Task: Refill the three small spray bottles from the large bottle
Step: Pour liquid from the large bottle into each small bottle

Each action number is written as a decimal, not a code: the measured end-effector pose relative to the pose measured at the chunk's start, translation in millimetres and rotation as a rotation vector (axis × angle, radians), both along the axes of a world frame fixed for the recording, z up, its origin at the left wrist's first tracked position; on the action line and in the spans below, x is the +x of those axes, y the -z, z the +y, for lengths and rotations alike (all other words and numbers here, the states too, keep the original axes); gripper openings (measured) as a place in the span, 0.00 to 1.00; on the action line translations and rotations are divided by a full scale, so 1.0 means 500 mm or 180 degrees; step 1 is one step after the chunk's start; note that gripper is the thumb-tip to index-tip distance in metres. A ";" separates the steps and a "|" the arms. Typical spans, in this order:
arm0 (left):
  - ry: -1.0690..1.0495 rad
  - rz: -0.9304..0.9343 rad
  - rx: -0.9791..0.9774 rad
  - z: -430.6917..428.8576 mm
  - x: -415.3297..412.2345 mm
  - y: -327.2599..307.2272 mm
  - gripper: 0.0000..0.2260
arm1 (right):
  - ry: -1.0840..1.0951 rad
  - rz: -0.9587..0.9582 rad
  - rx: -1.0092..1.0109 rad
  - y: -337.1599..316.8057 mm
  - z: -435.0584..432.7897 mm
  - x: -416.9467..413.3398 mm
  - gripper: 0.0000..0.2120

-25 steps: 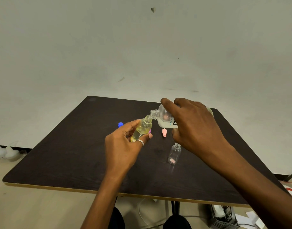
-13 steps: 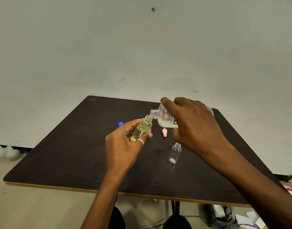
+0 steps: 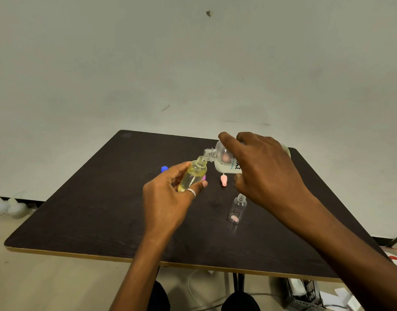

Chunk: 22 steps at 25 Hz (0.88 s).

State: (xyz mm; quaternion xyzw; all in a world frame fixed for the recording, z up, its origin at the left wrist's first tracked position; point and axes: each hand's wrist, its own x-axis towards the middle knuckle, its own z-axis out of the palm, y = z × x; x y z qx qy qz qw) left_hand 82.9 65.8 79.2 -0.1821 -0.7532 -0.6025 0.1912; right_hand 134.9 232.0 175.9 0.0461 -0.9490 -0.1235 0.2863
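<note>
Left hand (image 3: 168,198) pinches a small bottle (image 3: 193,176) between thumb and curled fingers, tilted, above the middle of the table (image 3: 80,209). Right hand (image 3: 265,171) wraps the large bottle (image 3: 224,161) from above, fingers curled round its body, open neck meeting the small bottle's mouth.

Small bottle shows yellowish liquid. I judge both to be light, thin plastic, squeezable and slick if wet. I'd grip each at mid-body.

A second small bottle (image 3: 237,208), uncapped, stands toward the near right edge. A pink cap (image 3: 223,180) and a blue cap (image 3: 164,169) lie further back.

I can't find the third bottle; the purple bit (image 3: 204,176) behind the held one is possibly a cap. The hand hides most of the large bottle, and I can make out no stream.
</note>
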 end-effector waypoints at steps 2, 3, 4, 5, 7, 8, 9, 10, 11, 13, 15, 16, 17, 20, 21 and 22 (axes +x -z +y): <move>-0.0014 0.0005 -0.0008 -0.002 0.000 0.002 0.22 | 0.0003 0.0004 -0.0006 0.000 0.000 0.000 0.34; -0.0020 0.0012 -0.0007 -0.002 0.001 0.002 0.22 | 0.0002 0.0002 -0.0009 0.000 0.000 0.000 0.34; -0.0025 0.0019 -0.0005 -0.003 0.002 0.001 0.22 | -0.0001 -0.0005 -0.0014 0.000 -0.001 0.000 0.34; -0.0029 0.0028 0.0000 -0.003 0.004 -0.001 0.21 | -0.0002 -0.0015 -0.0019 0.001 -0.001 0.001 0.34; -0.0026 0.0039 0.0019 -0.003 0.007 -0.004 0.21 | -0.0005 -0.0020 -0.0022 0.000 -0.001 0.001 0.34; -0.0022 0.0034 0.0031 -0.003 0.007 -0.005 0.21 | -0.0007 -0.0013 -0.0019 0.000 -0.002 0.001 0.34; -0.0020 0.0024 0.0037 -0.003 0.007 -0.005 0.21 | -0.0007 -0.0006 -0.0014 0.000 -0.002 0.001 0.34; -0.0023 0.0016 0.0036 -0.003 0.006 -0.005 0.21 | -0.0009 -0.0004 -0.0011 -0.001 -0.003 0.001 0.34; -0.0026 0.0009 0.0034 -0.004 0.006 -0.005 0.21 | -0.0012 -0.0013 -0.0012 -0.001 -0.003 0.001 0.34; -0.0025 -0.0001 0.0035 -0.003 0.006 -0.006 0.21 | -0.0013 -0.0040 -0.0013 -0.002 -0.003 0.000 0.34; -0.0020 0.0014 0.0033 -0.002 0.006 -0.004 0.21 | -0.0016 -0.0036 -0.0013 -0.001 -0.003 0.001 0.35; -0.0017 0.0022 0.0033 -0.002 0.005 -0.003 0.21 | -0.0013 -0.0037 -0.0009 -0.001 -0.003 0.001 0.35; -0.0015 0.0022 0.0033 -0.002 0.004 -0.001 0.21 | -0.0009 -0.0046 -0.0006 -0.001 -0.003 0.001 0.34; -0.0018 -0.0017 0.0024 -0.002 0.000 0.002 0.23 | -0.0019 -0.0051 -0.0020 -0.001 -0.004 0.001 0.34; -0.0020 -0.0025 0.0024 -0.002 -0.001 0.002 0.23 | -0.0018 -0.0061 -0.0026 -0.002 -0.004 0.002 0.34; -0.0020 -0.0027 0.0024 -0.001 -0.001 0.002 0.23 | -0.0018 -0.0075 -0.0030 -0.003 -0.005 0.001 0.35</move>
